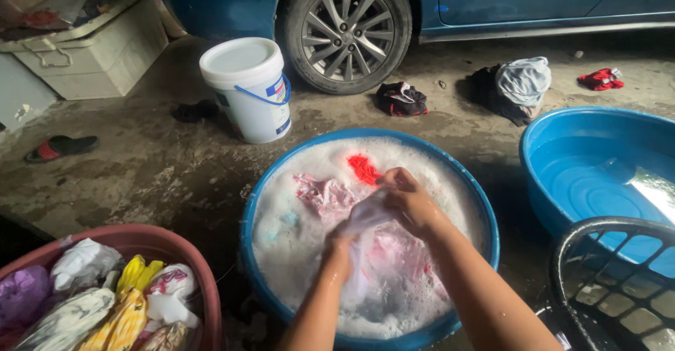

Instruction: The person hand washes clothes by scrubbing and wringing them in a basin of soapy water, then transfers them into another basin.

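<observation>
A blue basin full of white suds stands in front of me on wet concrete. Pink, red and pale clothes float in the foam. Both hands are in it, gripping one wet white and pink garment. My right hand is closed around its upper end near a red cloth. Lower down, my left hand clutches the same garment, partly sunk in the suds.
A second blue basin with clear water sits at right, a black basket below it. A red-brown tub of wrung clothes is at lower left. A white lidded bucket, scattered clothes, a sandal and a blue car's wheel lie beyond.
</observation>
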